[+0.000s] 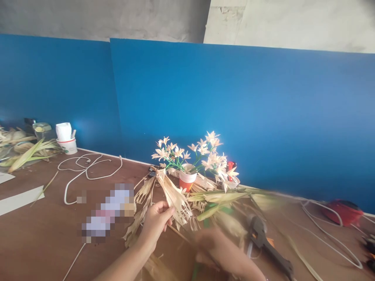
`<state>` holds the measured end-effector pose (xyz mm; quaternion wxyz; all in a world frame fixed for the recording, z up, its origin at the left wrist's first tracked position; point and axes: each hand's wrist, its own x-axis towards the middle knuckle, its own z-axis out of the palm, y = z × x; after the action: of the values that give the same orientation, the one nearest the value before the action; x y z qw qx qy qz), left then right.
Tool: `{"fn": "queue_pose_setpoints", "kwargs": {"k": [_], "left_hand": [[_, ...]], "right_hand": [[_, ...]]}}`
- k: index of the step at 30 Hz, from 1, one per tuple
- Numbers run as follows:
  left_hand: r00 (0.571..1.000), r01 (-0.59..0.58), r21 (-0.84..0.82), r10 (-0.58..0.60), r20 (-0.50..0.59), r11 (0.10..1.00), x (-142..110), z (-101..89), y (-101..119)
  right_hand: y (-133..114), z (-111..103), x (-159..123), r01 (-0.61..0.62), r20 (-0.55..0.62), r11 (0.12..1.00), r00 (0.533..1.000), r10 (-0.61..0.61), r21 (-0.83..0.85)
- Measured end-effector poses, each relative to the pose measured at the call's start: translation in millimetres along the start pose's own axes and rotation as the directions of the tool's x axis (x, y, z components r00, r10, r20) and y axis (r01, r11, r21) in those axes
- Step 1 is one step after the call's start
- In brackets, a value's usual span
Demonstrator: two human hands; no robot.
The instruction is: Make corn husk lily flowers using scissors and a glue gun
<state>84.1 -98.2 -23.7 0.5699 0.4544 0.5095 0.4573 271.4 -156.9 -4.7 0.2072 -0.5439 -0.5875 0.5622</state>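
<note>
My left hand (pixel 156 222) is closed in a pinch, thumb against the fingers, at the lower edge of a dried corn husk (pixel 172 191) with torn holes. From under its fingers a thin brown strip (pixel 179 233) slants down toward my right hand (pixel 216 249). Motion smears my right hand, so its fingers and any hold on the strip cannot be made out. Behind the hands stands a red and white paper cup (pixel 188 180) beside pale husk flowers (pixel 212 154) on green stems. A dark glue gun (pixel 268 246) lies to the right of my right hand.
More husks (pixel 219 199) spread across the brown table (pixel 52 238). White cable (pixel 84 169) loops lie at left, near a pixelated patch. A white cup (pixel 68 145) stands farther back. A red object (pixel 344 212) rests at right, before the blue partition (pixel 249 101).
</note>
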Motion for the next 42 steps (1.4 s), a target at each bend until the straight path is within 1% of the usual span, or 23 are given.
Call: {"fn": "queue_pose_setpoints", "kwargs": {"k": [5,11,15,21,24,26,30,35,37,42], "left_hand": [[1.000,-0.005,-0.019,0.005,0.000,1.000,-2.0,0.8,3.7],[1.000,0.009,-0.063,-0.010,-0.013,0.998,-0.1,0.9,0.6],[1.000,0.013,-0.078,-0.015,-0.027,0.997,0.4,1.2,-0.3],[1.000,0.027,-0.072,-0.028,-0.014,0.997,-0.3,0.4,-0.8],[1.000,0.025,-0.065,-0.025,-0.006,0.998,-0.1,0.4,-0.5],[1.000,0.027,-0.068,-0.028,-0.006,0.997,0.2,0.6,-0.3],[0.999,0.034,-0.073,-0.034,-0.007,0.997,0.8,1.1,-0.6],[0.999,0.028,-0.101,-0.030,-0.021,0.995,1.7,1.1,-2.2],[0.999,0.026,-0.115,-0.029,-0.023,0.993,1.7,0.8,-2.3],[1.000,0.025,-0.165,-0.023,0.010,0.986,1.3,0.0,-1.5]], "right_hand": [[1.5,-0.4,0.2,-0.003,0.001,1.000,1.000,0.003,-0.004],[2.4,-0.2,-0.3,-0.017,-0.009,1.000,1.000,0.017,0.007],[4.7,-0.1,1.0,-0.005,-0.020,1.000,1.000,0.005,0.030],[2.9,1.1,2.5,0.017,-0.030,1.000,0.999,-0.018,-0.025],[2.9,1.4,2.5,-0.003,-0.039,0.999,0.999,0.002,-0.034],[4.4,0.9,2.4,-0.003,-0.042,1.000,0.999,0.002,-0.022],[6.5,-0.6,2.0,0.037,-0.014,0.999,0.999,-0.037,-0.008],[3.0,-0.8,1.0,0.007,-0.013,1.000,1.000,-0.007,-0.004],[2.6,-0.9,0.7,0.013,-0.015,1.000,1.000,-0.013,0.003],[6.1,-2.3,0.4,0.030,0.001,0.998,1.000,-0.030,0.062]]}}
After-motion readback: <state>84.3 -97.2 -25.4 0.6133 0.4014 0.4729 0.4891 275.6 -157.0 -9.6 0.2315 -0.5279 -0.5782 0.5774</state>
